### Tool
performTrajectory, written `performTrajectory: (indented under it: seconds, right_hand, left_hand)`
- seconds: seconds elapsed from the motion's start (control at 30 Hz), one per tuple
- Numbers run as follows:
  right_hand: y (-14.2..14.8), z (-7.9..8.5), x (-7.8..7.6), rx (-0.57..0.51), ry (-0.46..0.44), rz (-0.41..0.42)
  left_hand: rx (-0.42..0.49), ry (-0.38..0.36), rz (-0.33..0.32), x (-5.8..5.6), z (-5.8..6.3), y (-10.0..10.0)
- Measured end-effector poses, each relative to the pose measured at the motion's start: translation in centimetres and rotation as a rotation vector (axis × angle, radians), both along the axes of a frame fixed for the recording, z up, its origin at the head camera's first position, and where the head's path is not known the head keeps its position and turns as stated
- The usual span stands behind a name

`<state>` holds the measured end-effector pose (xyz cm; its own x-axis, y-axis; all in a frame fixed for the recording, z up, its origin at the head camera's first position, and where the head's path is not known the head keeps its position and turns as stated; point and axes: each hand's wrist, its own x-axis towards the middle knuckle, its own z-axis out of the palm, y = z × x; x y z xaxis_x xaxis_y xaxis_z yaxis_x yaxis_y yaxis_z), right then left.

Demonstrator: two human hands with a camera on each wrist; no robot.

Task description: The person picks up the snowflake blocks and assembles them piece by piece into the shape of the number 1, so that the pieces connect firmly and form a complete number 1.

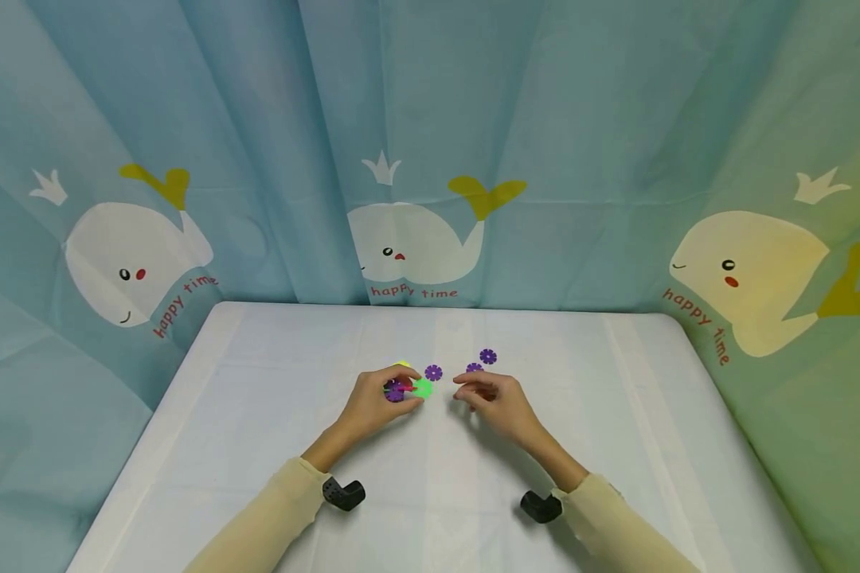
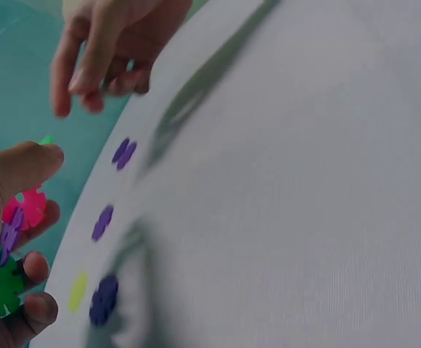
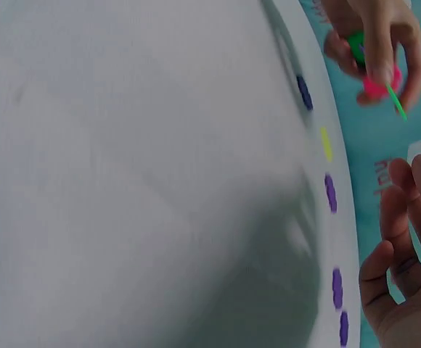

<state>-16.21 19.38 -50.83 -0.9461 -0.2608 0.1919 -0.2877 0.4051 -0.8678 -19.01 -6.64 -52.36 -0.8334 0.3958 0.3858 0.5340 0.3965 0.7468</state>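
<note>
My left hand (image 1: 375,398) holds a small chain of slotted plastic snowflake discs between thumb and fingers. In the left wrist view the chain shows a dark green disc (image 2: 0,284), a purple disc (image 2: 10,233) and a pink disc (image 2: 27,207). A bright green disc (image 1: 423,388) sticks out at the fingertips, toward the right hand. Opposite it, my right hand (image 1: 502,402) hovers over the table with loosely bent fingers and nothing between them. A gap separates the right fingertips from the bright green disc.
Loose purple discs (image 1: 433,372) (image 1: 488,356) lie on the white-covered table (image 1: 616,446) beyond the hands. A yellow disc (image 2: 78,291) and a dark purple disc (image 2: 104,299) lie near the left hand. A blue whale-print curtain (image 1: 580,159) surrounds the table's back and sides.
</note>
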Motion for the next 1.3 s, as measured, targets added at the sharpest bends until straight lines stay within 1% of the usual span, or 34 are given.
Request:
performTrajectory:
  seconds: [0.13, 0.3, 0.4, 0.53, 0.6, 0.7, 0.77, 0.93, 1.03, 1.17, 1.3]
  right_hand:
    - [1.6, 0.0, -0.2, 0.028, 0.013, -0.023]
    - [3.7, -0.1, -0.6, 0.058, 0.036, -0.048]
    - [4.6, -0.2, -0.8, 0.077, 0.042, -0.067]
    - [5.5, -0.2, -1.2, 0.135, 0.054, -0.100]
    - [5.9, -0.1, -1.5, 0.177, 0.077, -0.106]
    - [6.4, -0.1, -2.5, 0.236, 0.110, -0.102]
    - [6.7, 0.0, -3.3, 0.265, 0.103, -0.098]
    - [6.9, 0.0, -5.5, 0.309, 0.036, -0.106]
    - [6.8, -0.1, -6.5, 0.353, 0.017, -0.091]
    - [6.4, -0.5, -7.5, 0.432, 0.029, -0.047]
    - [6.1, -0.6, -8.1, 0.496, 0.021, -0.039]
  left_hand:
    - [0.017, -0.040, 0.050, 0.0, -0.2, -1.6]
    - [0.021, -0.057, 0.100, 0.1, -0.5, -3.6]
    - [0.011, -0.052, 0.125, 0.1, -0.6, -4.7]
    - [0.004, -0.035, 0.148, 0.2, -0.9, -5.5]
    - [0.010, -0.023, 0.151, 0.2, -1.0, -5.6]
    - [0.024, -0.012, 0.148, 0.2, -1.1, -5.7]
    - [0.026, -0.014, 0.144, 0.1, -1.1, -5.7]
    - [0.006, -0.045, 0.127, 0.2, -0.9, -5.6]
    - [-0.008, -0.060, 0.114, 0.3, -0.7, -5.4]
    - [-0.007, -0.064, 0.086, 0.3, -0.6, -5.0]
    - [0.003, -0.049, 0.055, 0.2, -0.6, -4.8]
